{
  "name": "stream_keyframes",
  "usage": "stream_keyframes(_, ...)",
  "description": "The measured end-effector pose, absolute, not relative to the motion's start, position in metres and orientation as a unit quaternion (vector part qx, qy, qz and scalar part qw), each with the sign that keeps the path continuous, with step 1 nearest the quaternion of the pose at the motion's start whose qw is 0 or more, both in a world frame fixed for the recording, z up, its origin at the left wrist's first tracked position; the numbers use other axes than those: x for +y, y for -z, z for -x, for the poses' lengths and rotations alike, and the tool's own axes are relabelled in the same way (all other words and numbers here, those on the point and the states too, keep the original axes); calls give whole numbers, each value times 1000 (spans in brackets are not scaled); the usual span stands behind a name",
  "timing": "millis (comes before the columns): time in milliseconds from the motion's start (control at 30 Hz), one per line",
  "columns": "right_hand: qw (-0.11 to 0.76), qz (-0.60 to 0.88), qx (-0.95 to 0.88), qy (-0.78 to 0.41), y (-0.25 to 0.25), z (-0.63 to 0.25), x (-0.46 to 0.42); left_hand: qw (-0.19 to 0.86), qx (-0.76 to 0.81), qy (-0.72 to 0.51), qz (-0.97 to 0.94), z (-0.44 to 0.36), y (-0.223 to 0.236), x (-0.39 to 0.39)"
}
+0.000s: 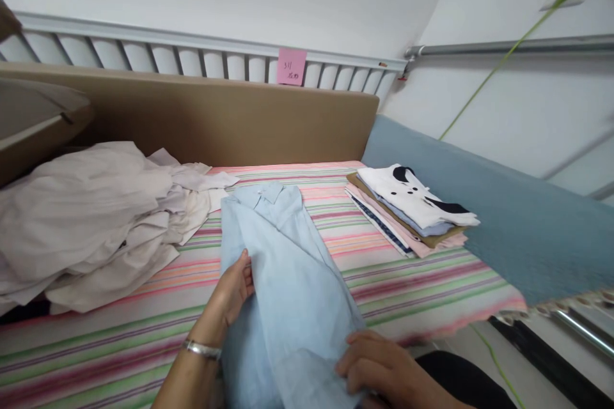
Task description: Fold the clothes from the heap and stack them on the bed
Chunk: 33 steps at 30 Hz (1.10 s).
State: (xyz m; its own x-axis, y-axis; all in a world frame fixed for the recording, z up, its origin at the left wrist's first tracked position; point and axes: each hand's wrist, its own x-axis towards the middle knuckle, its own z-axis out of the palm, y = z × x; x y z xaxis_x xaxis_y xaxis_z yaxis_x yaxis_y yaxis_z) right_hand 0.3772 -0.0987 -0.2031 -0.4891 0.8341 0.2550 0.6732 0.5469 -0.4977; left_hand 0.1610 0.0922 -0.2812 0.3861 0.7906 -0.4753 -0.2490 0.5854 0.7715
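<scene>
A light blue collared shirt (292, 268) lies lengthwise in front of me, its collar at the far end. One side of it, apparently with a sleeve, is folded across the front at a slant. My left hand (235, 287), a silver bracelet at its wrist, has its fingers curled at the left edge of that folded layer. Down at the lower right, my right hand (377, 364) grips the shirt's fabric near its bottom end. The fingertips of the right hand are partly hidden and slightly blurred.
A loose heap of whitish clothes (96, 217) lies left. A stack of folded clothes (412, 211) sits right on the striped cloth (374, 275). Behind stand a brown board (230, 121) and a white radiator (192, 64) with a pink note (291, 66).
</scene>
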Motion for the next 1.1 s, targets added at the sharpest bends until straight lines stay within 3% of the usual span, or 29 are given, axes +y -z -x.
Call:
stream_keyframes(233,257,516,-802,-156,206,-392,-102,705,489,-370,-355,-170,292,89)
stream_keyframes(433,237,491,-822,-164,199,-375,-115,642,519,-398,-401,-161,293,99)
stream_keyframes(600,209,458,-847,-171,223,-362,-118,533,581,-355,-503,-149,301,102)
stream_keyframes(700,156,433,-872,-166,259,-353,-121,482,609,-315,-545,-143,310,103)
stream_keyframes(833,24,461,-867,-186,300,-341,-125,459,626,-297,-556,-138,318,96)
stream_keyframes(1000,52,552,-780,-289,291,-365,-142,387,621,-377,-568,-118,312,38)
stream_keyframes(1100,74,674,-670,-301,296,-407,-155,440,595,-408,-535,-99,317,-30)
